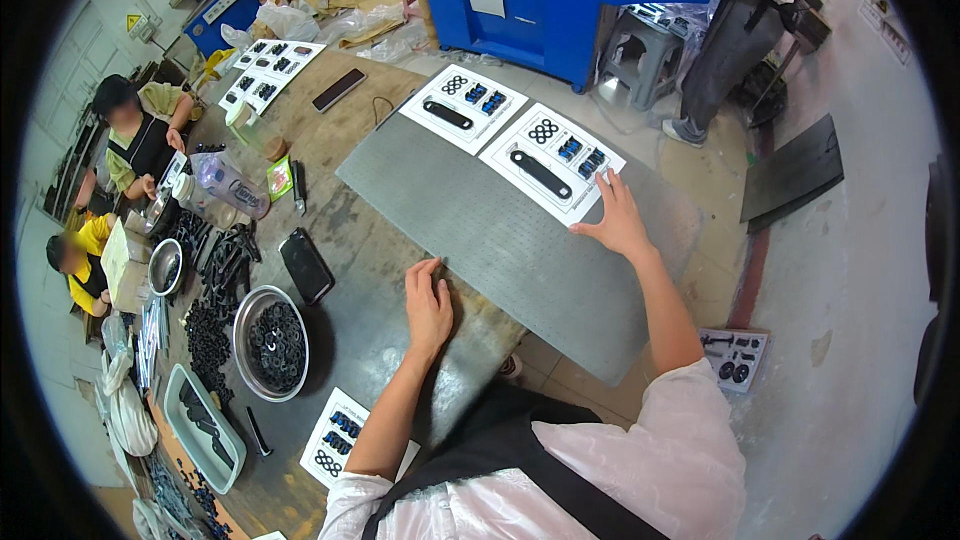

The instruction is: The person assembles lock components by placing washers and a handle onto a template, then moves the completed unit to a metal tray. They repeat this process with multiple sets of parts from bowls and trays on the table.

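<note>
One desk (345, 140) carries a grey sheet (500, 255) overhanging its right edge. Along the sheet's far edge lie two white cards (466, 106); the right card (553, 164) points its long axis toward the nearer right hand (622, 225), fingers spread against its end. The left hand (428, 310) curls loosely, apparently empty.

Grey sheet (500, 250): open strip between left hand (428, 310) and white cards (553, 162). Leftward over table (372, 265): black phone (306, 266), then steel bowl (243, 345) obstruct. Right hand (620, 218) blocks rightmost card's right edge.

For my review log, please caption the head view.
Right hand at a white card on a gray sheet; left hand beside the sheet's near edge.
</note>
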`<move>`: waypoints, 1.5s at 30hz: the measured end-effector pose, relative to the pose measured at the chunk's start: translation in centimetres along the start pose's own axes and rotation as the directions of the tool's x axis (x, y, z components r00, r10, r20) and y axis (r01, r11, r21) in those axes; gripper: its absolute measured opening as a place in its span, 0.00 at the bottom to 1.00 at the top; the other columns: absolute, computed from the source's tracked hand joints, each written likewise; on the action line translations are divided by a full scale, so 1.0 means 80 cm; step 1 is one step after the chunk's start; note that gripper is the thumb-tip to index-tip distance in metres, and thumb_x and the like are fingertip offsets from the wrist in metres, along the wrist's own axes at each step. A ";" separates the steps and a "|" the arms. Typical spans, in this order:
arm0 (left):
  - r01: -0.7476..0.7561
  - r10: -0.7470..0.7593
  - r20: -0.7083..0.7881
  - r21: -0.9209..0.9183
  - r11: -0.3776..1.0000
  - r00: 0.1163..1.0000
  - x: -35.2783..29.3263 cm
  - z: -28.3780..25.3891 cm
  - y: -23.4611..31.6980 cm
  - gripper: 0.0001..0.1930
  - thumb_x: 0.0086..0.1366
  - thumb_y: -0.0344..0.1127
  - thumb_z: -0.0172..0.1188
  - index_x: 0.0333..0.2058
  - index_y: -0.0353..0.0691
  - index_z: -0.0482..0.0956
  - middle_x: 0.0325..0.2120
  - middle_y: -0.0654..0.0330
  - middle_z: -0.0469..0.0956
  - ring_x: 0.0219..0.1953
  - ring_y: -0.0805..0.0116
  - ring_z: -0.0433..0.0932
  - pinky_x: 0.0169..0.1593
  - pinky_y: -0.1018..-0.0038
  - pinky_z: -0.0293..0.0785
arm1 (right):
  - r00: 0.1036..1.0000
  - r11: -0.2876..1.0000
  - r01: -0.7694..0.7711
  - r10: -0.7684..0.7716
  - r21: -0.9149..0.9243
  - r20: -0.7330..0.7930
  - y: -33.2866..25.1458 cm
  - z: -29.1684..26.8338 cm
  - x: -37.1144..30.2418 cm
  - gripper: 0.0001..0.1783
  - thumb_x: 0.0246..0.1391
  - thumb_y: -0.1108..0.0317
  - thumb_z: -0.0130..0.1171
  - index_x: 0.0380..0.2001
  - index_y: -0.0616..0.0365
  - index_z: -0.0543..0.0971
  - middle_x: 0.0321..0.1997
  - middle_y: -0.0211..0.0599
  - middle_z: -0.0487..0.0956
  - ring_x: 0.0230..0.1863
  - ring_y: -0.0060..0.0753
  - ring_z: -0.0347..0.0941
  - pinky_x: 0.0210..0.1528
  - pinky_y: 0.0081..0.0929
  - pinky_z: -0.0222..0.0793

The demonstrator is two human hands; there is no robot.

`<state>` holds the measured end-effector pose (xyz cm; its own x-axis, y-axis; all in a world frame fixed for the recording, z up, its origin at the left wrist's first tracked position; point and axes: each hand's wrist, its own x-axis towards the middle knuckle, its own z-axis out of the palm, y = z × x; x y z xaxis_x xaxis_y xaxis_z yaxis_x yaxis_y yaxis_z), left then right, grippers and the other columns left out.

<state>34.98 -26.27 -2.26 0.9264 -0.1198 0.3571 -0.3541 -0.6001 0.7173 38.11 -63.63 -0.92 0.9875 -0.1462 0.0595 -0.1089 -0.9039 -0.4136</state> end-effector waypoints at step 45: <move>-0.042 0.040 -0.021 -0.084 0.996 0.999 -0.003 -0.005 -0.003 0.12 0.64 0.25 0.55 0.47 0.37 0.78 0.47 0.50 0.73 0.52 0.50 0.73 0.58 0.62 0.69 | 0.994 1.000 0.005 -0.004 -0.015 0.113 0.031 0.020 0.036 0.76 0.34 0.23 0.68 0.75 0.60 0.46 0.79 0.59 0.40 0.80 0.54 0.33 0.79 0.49 0.30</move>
<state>34.80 -25.80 -2.28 0.9085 -0.1274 0.3980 -0.4021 -0.5263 0.7492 40.87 -65.66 -3.24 0.9944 -0.0968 -0.0416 -0.1053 -0.9108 -0.3993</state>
